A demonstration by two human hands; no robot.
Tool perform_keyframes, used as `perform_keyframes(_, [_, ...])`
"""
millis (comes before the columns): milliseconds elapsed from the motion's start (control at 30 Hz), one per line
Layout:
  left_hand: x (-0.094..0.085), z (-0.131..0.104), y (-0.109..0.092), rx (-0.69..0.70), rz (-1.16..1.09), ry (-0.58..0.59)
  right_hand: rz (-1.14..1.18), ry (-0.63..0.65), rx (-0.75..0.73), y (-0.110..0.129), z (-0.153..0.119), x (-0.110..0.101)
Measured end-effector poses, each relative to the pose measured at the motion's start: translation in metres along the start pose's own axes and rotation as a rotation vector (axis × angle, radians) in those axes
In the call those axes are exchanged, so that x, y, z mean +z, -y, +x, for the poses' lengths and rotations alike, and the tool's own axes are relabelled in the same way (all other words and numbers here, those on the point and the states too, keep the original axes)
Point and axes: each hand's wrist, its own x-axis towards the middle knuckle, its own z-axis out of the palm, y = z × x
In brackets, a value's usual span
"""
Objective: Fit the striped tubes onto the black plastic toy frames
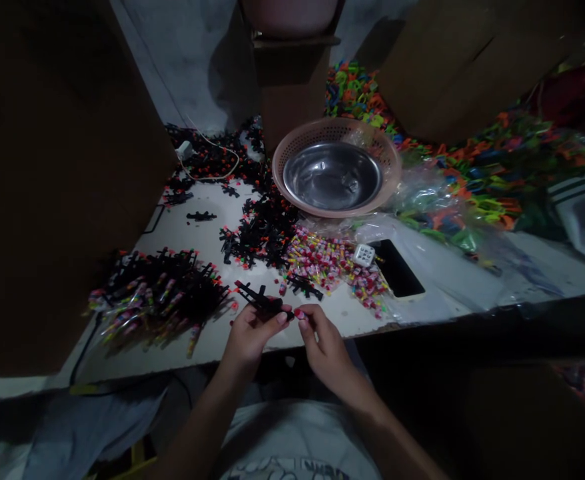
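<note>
Over the front edge of the table, my left hand [247,339] grips a black toy gun [259,299] with an orange tip, its muzzle pointing up and left. My right hand [326,347] pinches a small red-and-white piece [300,313] close to the gun's rear end; whether the two touch I cannot tell. Just beyond my hands lies another black toy gun [306,287], beside a heap of small pink and yellow wrapped tubes [322,257]. To the left is a pile of toy guns with colourful tubes attached [162,293].
A metal bowl [332,177] sits inside a pink plastic basket [278,157]. A black phone [400,269] and a white case [364,255] lie right of the tubes. More black guns [260,230] cover the table's middle. Cardboard boxes [47,200] and bright plastic parts [492,167] stand around.
</note>
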Motion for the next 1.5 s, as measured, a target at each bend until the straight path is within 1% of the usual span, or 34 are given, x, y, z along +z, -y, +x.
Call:
perform_keyframes(133, [-0.002, -0.003, 0.002, 0.046, 0.063, 0.002, -0.031, -0.014, -0.060, 0.005, 0.001, -0.003])
perform_keyframes(300, [0.000, -0.006, 0.000, 0.073, 0.074, 0.012, -0.031, -0.010, -0.065, 0.010, 0.001, -0.007])
perform_keyframes(400, [0.001, -0.008, -0.001, 0.076, 0.092, -0.005, -0.151, -0.005, -0.087, 0.011, 0.000, -0.006])
perform_keyframes(467, [0.002, -0.008, 0.001, 0.083, 0.103, -0.028, -0.235, 0.024, -0.086, 0.011, -0.001, -0.005])
perform_keyframes(533, [0.003, -0.009, 0.004, 0.082, 0.085, -0.046, -0.279, 0.062, -0.087, 0.013, 0.000, -0.006])
perform_keyframes(633, [0.006, -0.010, 0.008, 0.065, 0.030, -0.073, -0.330, 0.093, -0.129, 0.017, 0.001, -0.011])
perform_keyframes(700, [0.008, -0.010, 0.010, 0.071, 0.016, -0.075, -0.394, 0.112, -0.144, 0.020, 0.002, -0.013])
perform_keyframes(767, [0.009, -0.009, 0.011, 0.092, 0.024, -0.066, -0.493, 0.133, -0.128, 0.022, 0.003, -0.013])
perform_keyframes(900, [0.010, -0.007, 0.015, 0.082, 0.008, -0.069, -0.659, 0.148, -0.098, 0.019, 0.004, -0.006])
perform_keyframes(1000, [0.009, -0.005, 0.017, 0.057, -0.033, -0.092, -0.691, 0.168, -0.134, 0.014, 0.005, 0.004])
perform_keyframes(1067, [0.007, -0.003, 0.016, 0.056, -0.035, -0.096, -0.681, 0.209, -0.158, 0.011, 0.009, 0.009])
perform_keyframes(1133, [0.000, 0.002, 0.009, 0.087, 0.026, -0.100, -0.628, 0.266, -0.202, 0.007, 0.019, 0.011])
perform_keyframes(1167, [-0.007, 0.005, 0.002, 0.120, 0.093, -0.118, -0.594, 0.290, -0.232, 0.003, 0.027, 0.009])
perform_keyframes(1233, [-0.026, 0.014, -0.019, 0.229, 0.302, -0.191, -0.561, 0.299, -0.270, -0.011, 0.048, 0.001])
perform_keyframes(1267, [-0.038, 0.020, -0.032, 0.295, 0.451, -0.242, -0.585, 0.249, -0.236, -0.021, 0.060, -0.005])
perform_keyframes(1300, [-0.052, 0.025, -0.047, 0.363, 0.617, -0.291, -0.644, 0.177, -0.157, -0.031, 0.073, -0.011])
perform_keyframes(1333, [-0.066, 0.031, -0.062, 0.415, 0.835, -0.328, -0.725, 0.099, -0.058, -0.042, 0.085, -0.018])
perform_keyframes(1367, [-0.081, 0.036, -0.078, 0.453, 1.052, -0.399, -0.806, 0.034, 0.034, -0.052, 0.095, -0.024])
perform_keyframes(1400, [-0.095, 0.040, -0.092, 0.473, 1.230, -0.482, -0.863, 0.015, 0.087, -0.061, 0.104, -0.029])
perform_keyframes(1433, [-0.108, 0.043, -0.105, 0.457, 1.390, -0.537, -0.898, 0.044, 0.091, -0.068, 0.109, -0.034])
perform_keyframes(1500, [-0.126, 0.046, -0.125, 0.383, 1.600, -0.607, -0.938, 0.100, 0.039, -0.076, 0.113, -0.039])
